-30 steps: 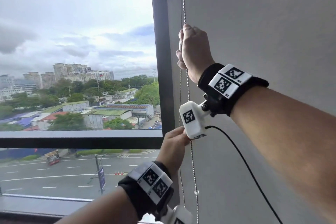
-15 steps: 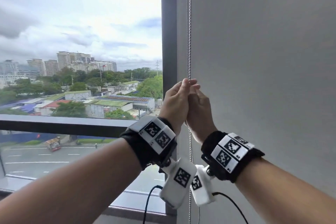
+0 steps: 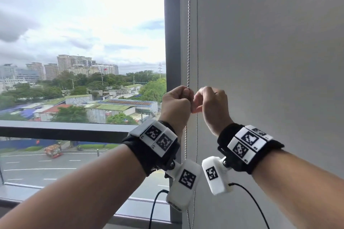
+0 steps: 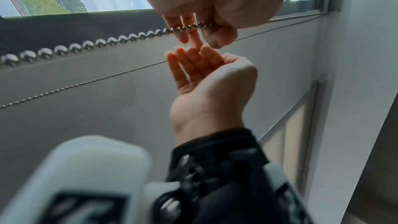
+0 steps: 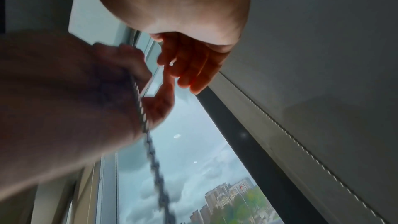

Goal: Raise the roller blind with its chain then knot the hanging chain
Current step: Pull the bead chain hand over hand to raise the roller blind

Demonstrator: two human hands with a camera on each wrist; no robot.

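A beaded metal chain (image 3: 188, 42) hangs in two strands along the left edge of the grey roller blind (image 3: 270, 52). My left hand (image 3: 176, 106) grips the near strand in a fist at about chest height; the left wrist view shows its fingers (image 4: 193, 30) curled round the beads (image 4: 107, 40). My right hand (image 3: 212, 104) is just to the right of it, fingers loosely curled and holding nothing. The far strand (image 3: 197, 61) passes behind that hand. In the right wrist view the chain (image 5: 140, 105) runs blurred down from the left hand (image 5: 86, 91).
A dark vertical window post (image 3: 172, 33) stands just left of the chain. A horizontal rail (image 3: 65, 130) crosses the glass, and a sill (image 3: 22, 191) runs below. Black cables (image 3: 256, 204) hang from the wrist cameras. The blind covers the whole right side.
My right hand came down from high on the chain to meet the left, then let go and moved slightly right. My left hand rose and now grips the chain alone.
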